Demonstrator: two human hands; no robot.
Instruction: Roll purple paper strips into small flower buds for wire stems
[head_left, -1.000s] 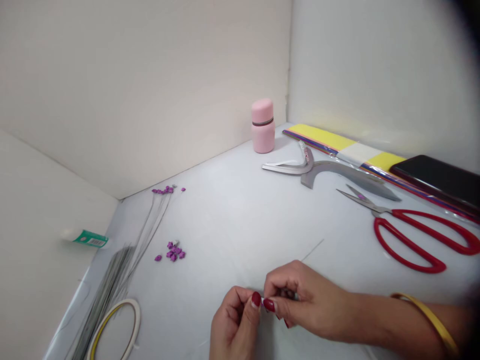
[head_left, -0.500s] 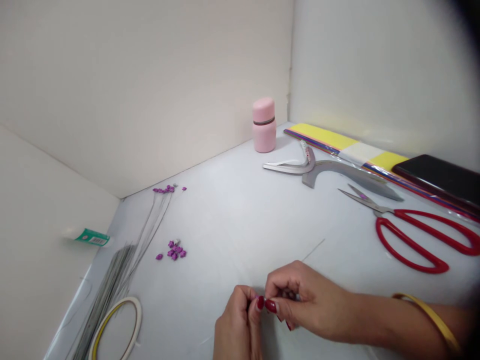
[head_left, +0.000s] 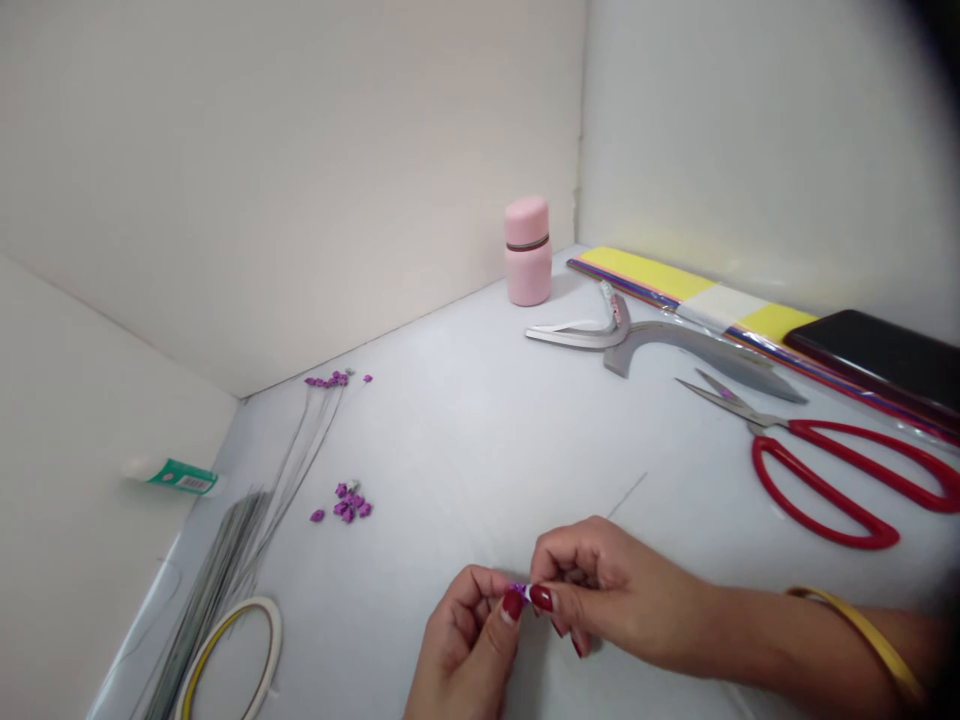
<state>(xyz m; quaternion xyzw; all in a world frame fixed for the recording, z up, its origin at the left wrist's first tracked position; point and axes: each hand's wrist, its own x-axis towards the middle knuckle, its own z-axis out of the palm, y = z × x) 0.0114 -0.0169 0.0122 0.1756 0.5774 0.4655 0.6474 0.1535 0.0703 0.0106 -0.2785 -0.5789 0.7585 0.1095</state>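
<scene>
Low in the middle of the view, my left hand (head_left: 463, 640) and my right hand (head_left: 600, 590) meet fingertip to fingertip over the white table (head_left: 480, 420). Both are pinched on a tiny purple piece (head_left: 519, 590) held between the thumbs and forefingers. A thin wire (head_left: 626, 495) runs from my right hand's fingers up and to the right, lying along the table. My right wrist wears a yellow bangle (head_left: 862, 640). Several small purple pieces (head_left: 346, 503) lie in a cluster to the left of my hands.
Red-handled scissors (head_left: 825, 465) and grey pliers (head_left: 645, 340) lie at right, beside coloured paper sheets (head_left: 675, 285) and a black phone (head_left: 877, 355). A pink jar (head_left: 527, 250) stands in the corner. Wires (head_left: 225, 560), a tape ring (head_left: 229, 655) and a glue tube (head_left: 176, 476) sit at left.
My hands have stayed in place. My left hand's fingers shifted slightly and the purple piece now shows between the fingertips.
</scene>
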